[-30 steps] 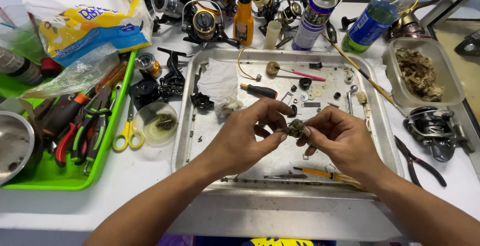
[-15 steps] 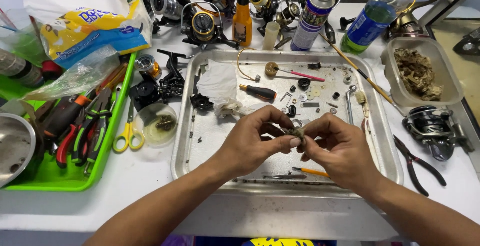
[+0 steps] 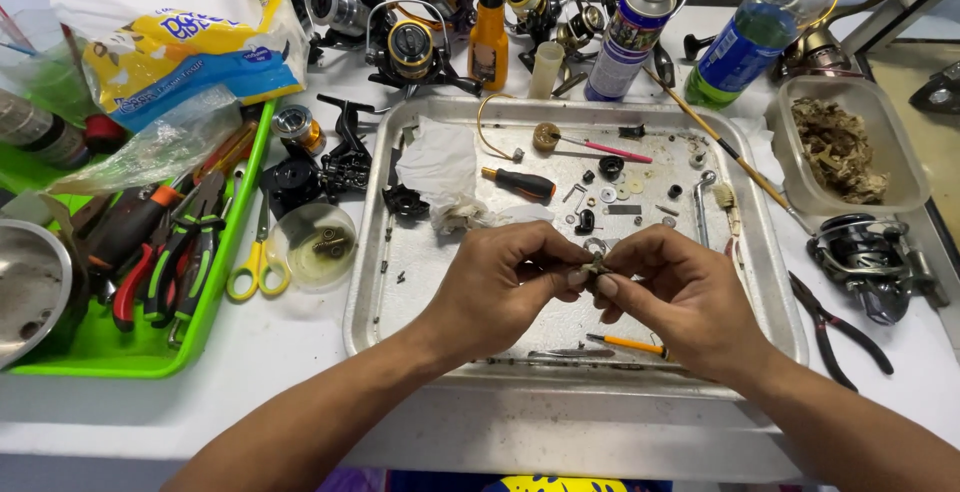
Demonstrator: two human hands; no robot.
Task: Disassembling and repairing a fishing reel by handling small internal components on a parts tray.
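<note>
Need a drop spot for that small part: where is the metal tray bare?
Bare: tray floor's left strip below the tissue, and the table in front of the scissors. Crowded: the tray's top right around the screwdriver, and the green tray.

Your hands work over the metal tray (image 3: 770, 282); its near half gives you bare room, save an orange-handled pick (image 3: 625, 344). The far half is blocked by small washers (image 3: 615, 192), a screwdriver (image 3: 522, 184) and a crumpled tissue (image 3: 438, 167).
</note>
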